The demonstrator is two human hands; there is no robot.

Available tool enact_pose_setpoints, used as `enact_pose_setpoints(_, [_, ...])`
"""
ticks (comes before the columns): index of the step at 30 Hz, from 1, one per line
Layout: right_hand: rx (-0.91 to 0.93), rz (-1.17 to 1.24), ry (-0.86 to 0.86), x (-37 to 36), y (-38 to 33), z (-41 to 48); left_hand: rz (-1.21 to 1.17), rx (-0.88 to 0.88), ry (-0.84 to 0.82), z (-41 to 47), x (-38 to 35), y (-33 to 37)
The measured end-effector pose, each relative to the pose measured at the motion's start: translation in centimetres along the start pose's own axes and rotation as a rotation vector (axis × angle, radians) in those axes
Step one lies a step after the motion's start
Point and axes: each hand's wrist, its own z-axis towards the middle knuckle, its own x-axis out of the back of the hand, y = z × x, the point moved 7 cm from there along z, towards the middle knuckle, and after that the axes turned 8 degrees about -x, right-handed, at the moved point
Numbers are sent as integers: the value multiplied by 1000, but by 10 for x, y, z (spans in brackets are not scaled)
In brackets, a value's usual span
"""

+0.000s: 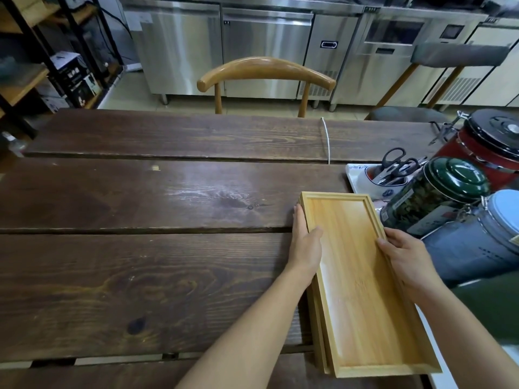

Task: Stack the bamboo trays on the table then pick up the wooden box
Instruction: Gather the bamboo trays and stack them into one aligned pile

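Note:
A long, pale bamboo tray (362,282) with a raised rim lies on top of at least one more tray, whose edge (317,327) shows beneath its left side. The stack rests on the right part of the dark wooden table (140,248). My left hand (304,242) grips the stack's left long side, thumb over the rim. My right hand (404,254) holds the right long side, thumb on the rim. No wooden box is in view.
To the right of the stack stand a green-lidded tin (438,192), a grey clip-top jar (483,237), a red canister (494,141) and a white holder with scissors (393,169). A white cable (326,138) crosses the far plank. A wooden chair (265,71) faces the far edge.

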Motion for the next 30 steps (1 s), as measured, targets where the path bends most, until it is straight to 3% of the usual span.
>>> enact_pose_setpoints(16, [-115, 126, -120, 10, 25, -44, -132, 50, -16, -64, 2, -13])
enact_pose_setpoints(30, [-73, 220, -206, 6, 34, -62, -121, 43, -2, -79, -2, -21])
